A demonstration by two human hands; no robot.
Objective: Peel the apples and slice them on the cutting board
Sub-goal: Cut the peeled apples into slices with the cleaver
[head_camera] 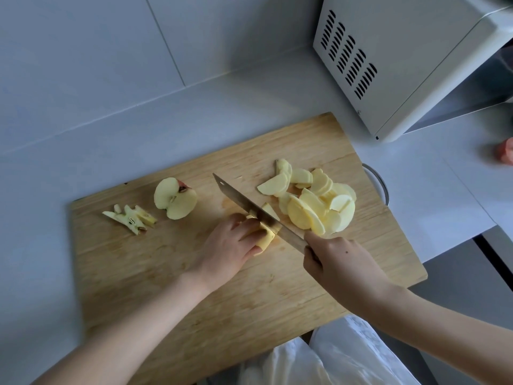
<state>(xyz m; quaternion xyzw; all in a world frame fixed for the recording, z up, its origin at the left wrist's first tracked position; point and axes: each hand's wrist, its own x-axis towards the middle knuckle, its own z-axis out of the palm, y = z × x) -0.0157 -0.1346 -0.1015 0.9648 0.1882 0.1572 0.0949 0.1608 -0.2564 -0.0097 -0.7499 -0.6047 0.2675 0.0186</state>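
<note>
On the wooden cutting board [172,276] my left hand [227,248] presses a peeled apple piece [267,237] flat against the wood. My right hand [337,263] grips the handle of a knife [251,207], whose blade rests across that piece, right beside my left fingers. A pile of pale apple slices [313,200] lies on the board to the right of the blade. A peeled apple half [175,198], cut face up with its core showing, sits to the left. Cut-out core scraps [130,218] lie further left.
A white microwave [402,59] stands at the back right on the pale counter [83,134]. A glass bowl rim [379,182] peeks out at the board's right edge. A reddish object [507,151] shows at the far right edge. The counter ends at the right front.
</note>
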